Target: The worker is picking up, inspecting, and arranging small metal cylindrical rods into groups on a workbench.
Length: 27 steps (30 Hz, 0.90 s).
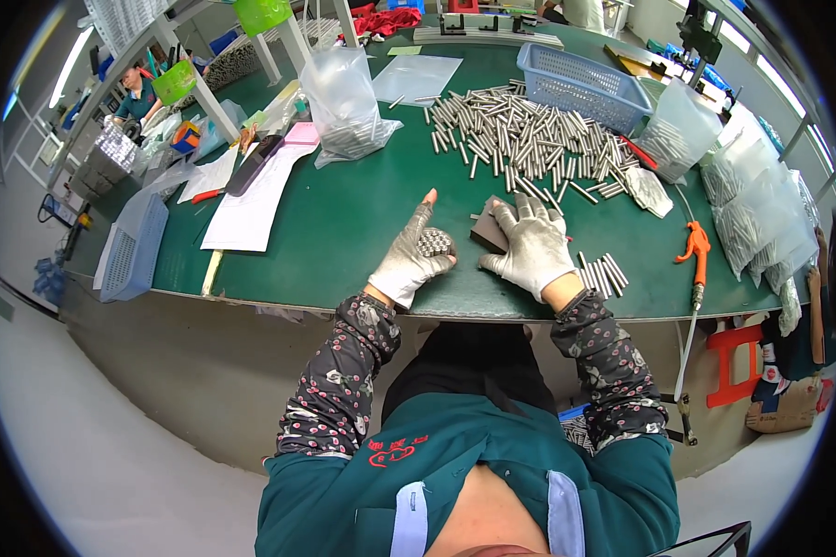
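My left hand point(403, 264), in a white and grey work glove, is closed round a tight bundle of short metal pins point(436, 243). The round ends of the pins face up, and the thumb points away from them. To its right, my gloved right hand point(537, 249) lies over a dark grey block point(488, 229) on the table, its fingers across the right part and its thumb at the near side. The hand hides part of the block. Beside my right wrist several loose pins point(603, 275) lie in a rough row.
A large heap of metal pins point(520, 139) spreads beyond my hands, before a blue plastic basket point(581, 88). Bags of pins point(348, 107) stand left and right. An orange air gun point(694, 246) lies at right; paper sheets point(255, 209) lie left on the green table point(344, 241).
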### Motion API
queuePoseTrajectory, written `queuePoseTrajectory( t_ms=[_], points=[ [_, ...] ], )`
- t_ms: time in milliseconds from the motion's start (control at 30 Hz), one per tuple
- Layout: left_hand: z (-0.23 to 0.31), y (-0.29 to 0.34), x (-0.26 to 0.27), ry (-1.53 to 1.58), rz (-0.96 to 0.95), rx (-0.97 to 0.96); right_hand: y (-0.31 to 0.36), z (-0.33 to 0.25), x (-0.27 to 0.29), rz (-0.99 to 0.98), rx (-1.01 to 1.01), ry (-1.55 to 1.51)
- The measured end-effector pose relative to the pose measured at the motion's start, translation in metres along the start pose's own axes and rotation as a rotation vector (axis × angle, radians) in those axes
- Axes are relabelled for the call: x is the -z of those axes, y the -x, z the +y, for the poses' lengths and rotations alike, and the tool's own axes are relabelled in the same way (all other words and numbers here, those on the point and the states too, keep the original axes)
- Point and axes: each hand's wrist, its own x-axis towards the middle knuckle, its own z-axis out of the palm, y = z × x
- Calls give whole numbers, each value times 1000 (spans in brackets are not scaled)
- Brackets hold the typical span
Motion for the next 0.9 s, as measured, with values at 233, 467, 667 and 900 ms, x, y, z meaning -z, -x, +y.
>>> queuePoseTrajectory(
  t_ms=[233,467,667,900],
  points=[
    [4,-1,-8,127,47,14,-4,-21,26,195,146,-378],
    [-7,-9,5,111,-14,43,-24,-11,32,115,-90,-231],
    [-4,-2,3,112,11,96,-26,-8,24,225,-66,-181],
    [2,-1,-5,229,-2,88,-16,-20,17,218,54,-307]
  ],
)
